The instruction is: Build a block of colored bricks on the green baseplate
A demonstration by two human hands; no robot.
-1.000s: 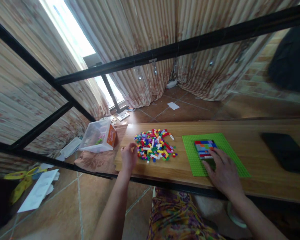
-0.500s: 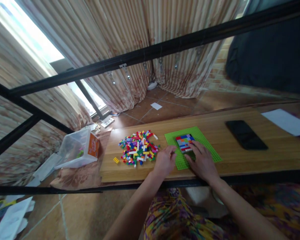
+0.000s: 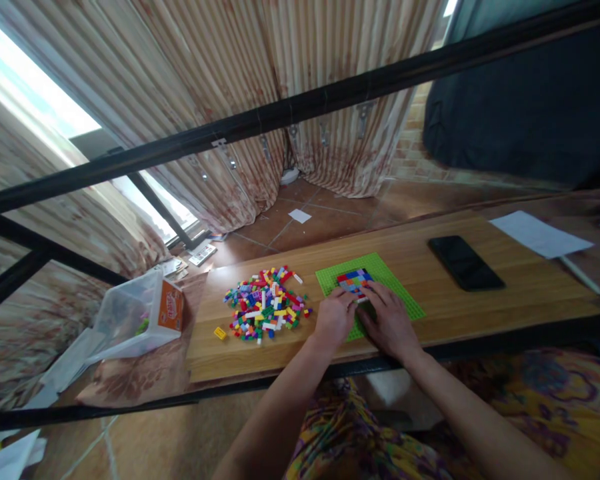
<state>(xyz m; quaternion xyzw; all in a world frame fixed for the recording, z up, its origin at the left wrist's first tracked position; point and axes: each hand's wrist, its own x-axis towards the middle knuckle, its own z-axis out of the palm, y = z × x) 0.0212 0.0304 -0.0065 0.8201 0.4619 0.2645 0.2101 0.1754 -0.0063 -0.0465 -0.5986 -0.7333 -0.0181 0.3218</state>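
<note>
On the green baseplate (image 3: 397,285) sits a flat block of toy bricks (image 3: 354,277) in red, blue, orange, white and other colours. My left hand (image 3: 334,317) is at the block's near left side, its fingers pinched together; whatever is between the fingertips is too small or hidden to make out. Across the near right part of the block, my right hand (image 3: 391,321) rests with its fingers stretched out and the thumb apart. Both hands cover the near part of the block and plate. A pile of loose bricks (image 3: 266,308) lies left of my left hand.
A yellow brick (image 3: 220,333) lies apart, left of the pile. To the right are a black phone (image 3: 465,263), white paper (image 3: 540,233) and a pen (image 3: 581,275). A clear plastic box (image 3: 130,333) stands left of the wooden tabletop (image 3: 290,357). A black bar (image 3: 260,123) crosses beyond.
My left hand has moved onto the near left side of the block, closer to my right hand. The camera view has shifted slightly, so the scene sits further left.
</note>
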